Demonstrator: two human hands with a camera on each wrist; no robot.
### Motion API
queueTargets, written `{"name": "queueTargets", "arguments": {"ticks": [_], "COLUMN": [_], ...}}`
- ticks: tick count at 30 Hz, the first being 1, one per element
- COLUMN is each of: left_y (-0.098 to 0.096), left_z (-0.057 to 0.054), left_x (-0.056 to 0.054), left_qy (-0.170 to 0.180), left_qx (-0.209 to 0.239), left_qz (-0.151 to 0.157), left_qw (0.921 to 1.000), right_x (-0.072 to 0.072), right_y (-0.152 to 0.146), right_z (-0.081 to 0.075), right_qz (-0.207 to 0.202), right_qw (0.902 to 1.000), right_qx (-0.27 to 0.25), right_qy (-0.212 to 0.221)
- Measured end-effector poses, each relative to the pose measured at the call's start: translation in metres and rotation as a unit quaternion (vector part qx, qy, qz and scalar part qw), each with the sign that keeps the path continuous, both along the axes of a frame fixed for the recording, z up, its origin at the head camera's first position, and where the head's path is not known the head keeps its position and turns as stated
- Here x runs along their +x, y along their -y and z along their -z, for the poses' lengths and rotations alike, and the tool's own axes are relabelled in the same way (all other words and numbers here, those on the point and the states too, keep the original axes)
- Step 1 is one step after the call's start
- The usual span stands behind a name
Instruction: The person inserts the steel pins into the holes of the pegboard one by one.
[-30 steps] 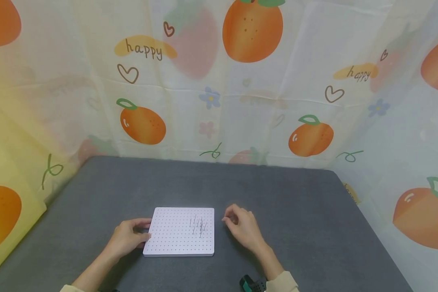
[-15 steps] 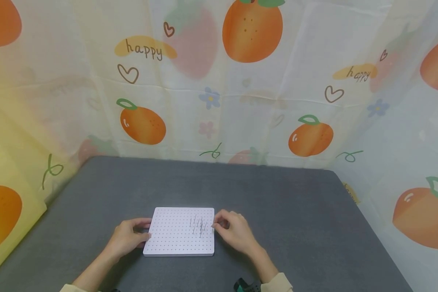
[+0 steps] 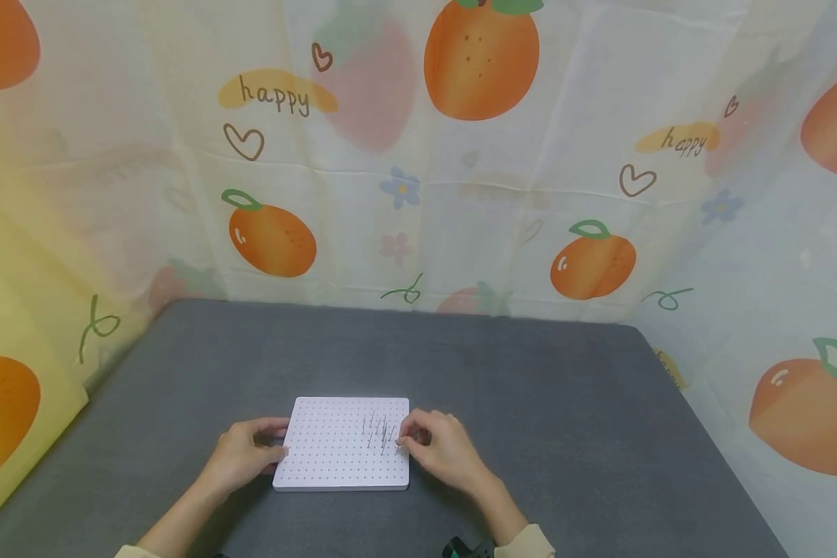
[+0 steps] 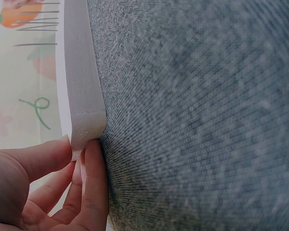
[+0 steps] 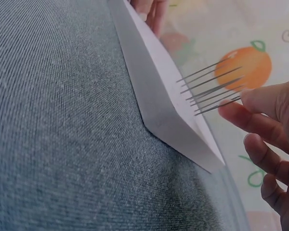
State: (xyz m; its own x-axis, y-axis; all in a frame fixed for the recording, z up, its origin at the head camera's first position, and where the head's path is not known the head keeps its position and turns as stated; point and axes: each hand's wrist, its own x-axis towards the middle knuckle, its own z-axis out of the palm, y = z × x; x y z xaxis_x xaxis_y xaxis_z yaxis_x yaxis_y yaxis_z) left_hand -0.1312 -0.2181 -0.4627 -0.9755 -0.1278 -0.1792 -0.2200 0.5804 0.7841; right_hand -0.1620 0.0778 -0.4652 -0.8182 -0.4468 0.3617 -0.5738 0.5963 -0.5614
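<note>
A white square board with rows of small holes (image 3: 321, 457) lies on the grey table. My left hand (image 3: 240, 456) holds its left edge, the thumb (image 4: 48, 156) at the top face and the fingers curled at the side and lower edge. Several thin metal pins (image 5: 207, 75) stand up from the board's right part. Over the right edge, my right hand (image 3: 449, 451) pinches one more thin metal pin (image 5: 212, 109) between thumb and index finger. In the right wrist view its lower end meets the board beside the standing pins; the other fingers are loosely curled.
Grey cloth-like tabletop (image 3: 530, 387) surrounds the board. Behind it and at both sides hangs a curtain (image 3: 474, 209) printed with oranges, hearts and flowers. A dark wrist device (image 3: 467, 547) shows beside the right sleeve.
My right hand has moved left from beside the board to over its right part, bringing the pinched pin next to the standing ones. The left hand and the board have stayed in place.
</note>
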Motion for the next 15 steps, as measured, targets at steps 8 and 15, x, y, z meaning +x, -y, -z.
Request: {"name": "queueTargets", "arguments": {"ticks": [8, 15], "left_y": [0.0006, 0.0014], "left_z": [0.0012, 0.0020], "left_x": [0.0002, -0.0002], "left_qy": [-0.003, -0.005], "left_qx": [0.012, 0.017], "left_qz": [-0.002, 0.000], "left_qw": [0.9999, 0.9998], "right_x": [0.0000, -0.0006], "right_y": [0.0002, 0.0013], "right_z": [0.0010, 0.0030], "right_qz": [-0.006, -0.015], "right_qw": [0.9998, 0.9997], "right_qx": [0.009, 0.018], "right_qy": [0.015, -0.001]}}
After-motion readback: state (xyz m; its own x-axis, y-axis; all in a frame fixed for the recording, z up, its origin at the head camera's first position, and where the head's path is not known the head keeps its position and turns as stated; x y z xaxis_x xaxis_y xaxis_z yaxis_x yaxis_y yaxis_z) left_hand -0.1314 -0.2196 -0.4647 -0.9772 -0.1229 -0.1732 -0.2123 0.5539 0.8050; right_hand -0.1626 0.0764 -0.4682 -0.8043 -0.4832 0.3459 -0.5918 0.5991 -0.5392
